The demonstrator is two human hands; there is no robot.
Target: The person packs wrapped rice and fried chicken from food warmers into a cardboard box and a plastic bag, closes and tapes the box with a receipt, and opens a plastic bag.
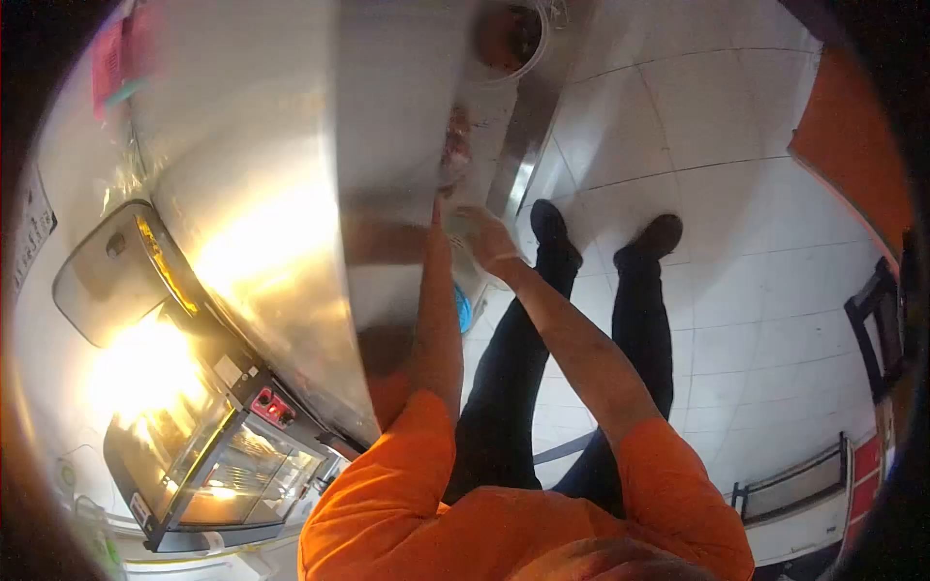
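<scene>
My left hand [442, 194] reaches over the metal counter [397, 126] and shows edge-on, its fingers mostly hidden. Just beyond it lies a reddish, blurred strip of something that looks like meat [457, 137]; whether the hand touches it I cannot tell. My right hand [481, 235], in what looks like a thin clear glove, is close beside the left wrist. Its fingers point toward the left and are blurred, so their grip is unclear. A round container [541, 58] with dark reddish-brown contents stands farther along the counter.
A lit glass display warmer [232, 465] is at the lower left, past a shiny metal panel [262, 194]. Part of a blue round item [464, 312] shows below my hands. An orange panel [852, 145] and a dark frame [877, 329] stand at the right. White tiles [717, 252] cover the floor.
</scene>
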